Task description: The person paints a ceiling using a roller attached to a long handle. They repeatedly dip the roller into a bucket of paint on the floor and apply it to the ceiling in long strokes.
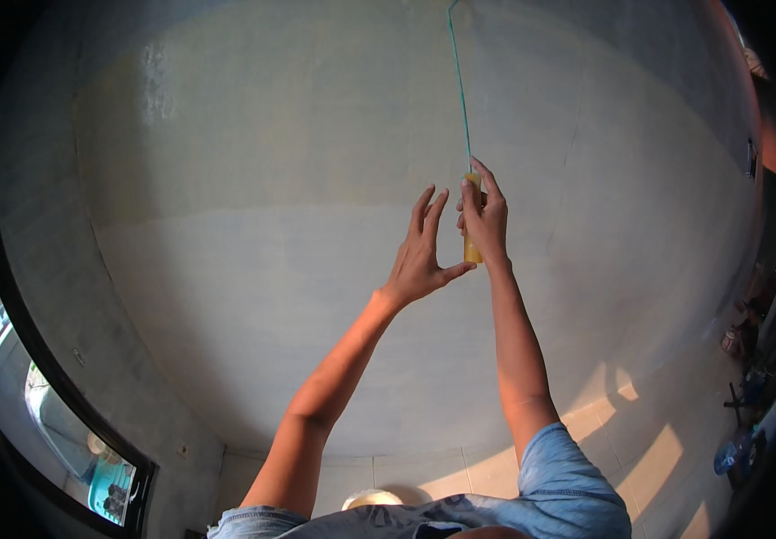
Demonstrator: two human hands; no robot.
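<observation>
Upright before the wall is a yellow, tube-shaped piece (473, 247), and my right hand (490, 216) is wrapped round it near its upper half. A thin green line (462, 94) runs from its top up to the upper edge of the view, bending there; I cannot tell whether it is a cord or a rod. My left hand (419, 256) is open just to the left, its fingers spread and pointing up. The left thumb's tip is at the lower end of the yellow piece, seemingly touching it. My right fingers partly hide the piece's middle.
A pale wall (298, 296) fills most of the view, with a darker band across its upper part. Below, a round pale container (372, 499) stands on the tiled floor (590, 440). A dark-framed opening (47, 386) is at left; assorted items (747, 404) crowd the right.
</observation>
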